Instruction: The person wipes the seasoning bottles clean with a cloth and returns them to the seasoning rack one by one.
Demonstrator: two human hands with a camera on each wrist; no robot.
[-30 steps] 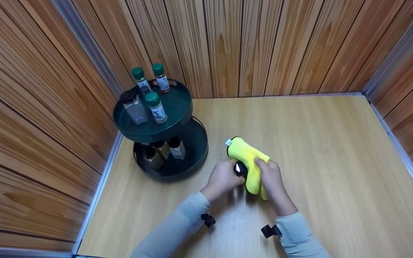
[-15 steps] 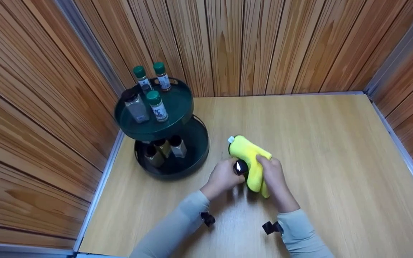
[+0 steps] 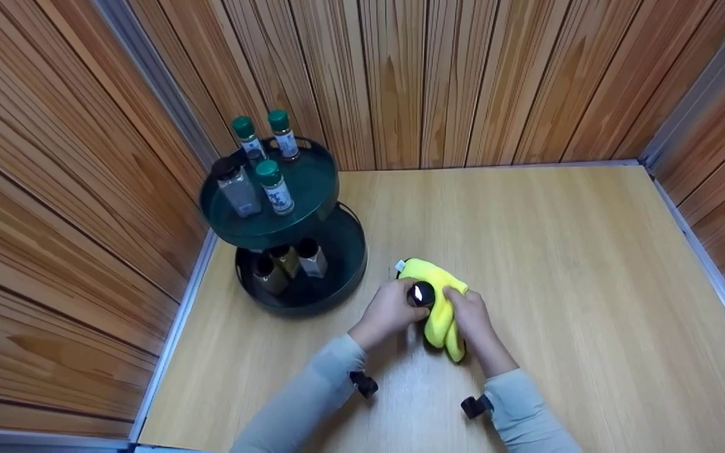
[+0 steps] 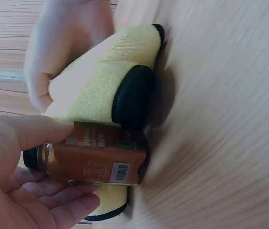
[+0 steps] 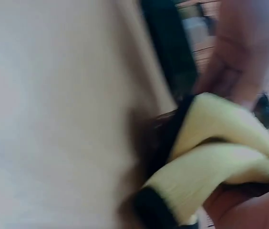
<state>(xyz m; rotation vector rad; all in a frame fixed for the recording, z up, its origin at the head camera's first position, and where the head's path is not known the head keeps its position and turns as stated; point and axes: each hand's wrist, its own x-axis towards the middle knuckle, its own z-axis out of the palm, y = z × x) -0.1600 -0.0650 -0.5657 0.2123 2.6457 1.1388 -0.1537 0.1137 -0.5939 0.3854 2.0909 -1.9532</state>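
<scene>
My left hand (image 3: 389, 314) holds a pepper jar (image 4: 94, 157) between thumb and fingers. Seen from above, mostly its black cap (image 3: 422, 294) shows. The left wrist view shows an orange-brown label with a barcode; whether the jar's base touches the table I cannot tell. In my right hand (image 3: 472, 319) is a bunched yellow cloth (image 3: 439, 324) with black edging, pinched under the thumb. The cloth lies against the jar's side, and part of it shows behind the jar in the left wrist view. Some right fingers are hidden by the cloth.
At the left stands a dark green two-tier round rack (image 3: 303, 220). Its top tier carries green-capped bottles (image 3: 277, 192) and a larger dark-capped jar (image 3: 238, 192); small dark-capped jars (image 3: 312, 261) stand below. Wood-panelled walls (image 3: 450, 82) enclose the table (image 3: 557, 264).
The cloth and my right hand have shifted slightly away, then back toward the front edge along the jar. My left hand keeps its grip on the jar, nearly in place.
</scene>
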